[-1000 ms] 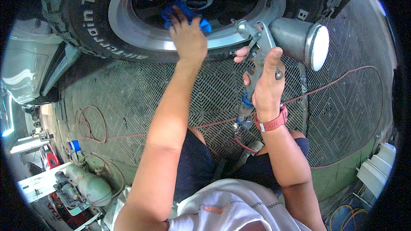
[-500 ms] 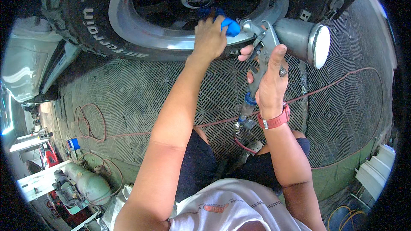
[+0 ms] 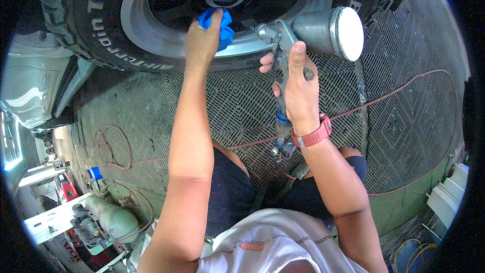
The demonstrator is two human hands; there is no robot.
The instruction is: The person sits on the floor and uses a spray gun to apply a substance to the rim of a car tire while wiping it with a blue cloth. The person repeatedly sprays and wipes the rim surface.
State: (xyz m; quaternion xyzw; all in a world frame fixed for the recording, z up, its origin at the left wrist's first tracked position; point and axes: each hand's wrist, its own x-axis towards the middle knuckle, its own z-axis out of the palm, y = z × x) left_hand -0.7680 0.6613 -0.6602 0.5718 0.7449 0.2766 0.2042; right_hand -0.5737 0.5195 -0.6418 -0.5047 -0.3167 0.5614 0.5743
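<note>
My left hand (image 3: 201, 46) grips a crumpled blue cloth (image 3: 226, 34) at the lower part of a silver wheel rim (image 3: 135, 20). Whether the cloth touches the rim cannot be made out. Around the rim is a black tyre (image 3: 81, 15) with chunky tread and raised white lettering. My right hand (image 3: 302, 83), with a red watch at its wrist, is wrapped round the handle of a metal spray gun (image 3: 287, 40). The gun's grey cup (image 3: 316, 30) points right, its pale round end outward. An air hose hangs from the fitting under the handle.
Black ridged floor mats (image 3: 146, 106) lie beneath, crossed by a thin reddish hose (image 3: 404, 85) that loops at left. A green air compressor (image 3: 113, 217) stands at lower left, near a blue-and-white container (image 3: 94, 173). White ribbed panels (image 3: 449, 192) are at right.
My left hand has shifted left along the rim with the cloth, which now shows more fully. The spray gun in my right hand has moved left and slightly up. The whole view has shifted a little.
</note>
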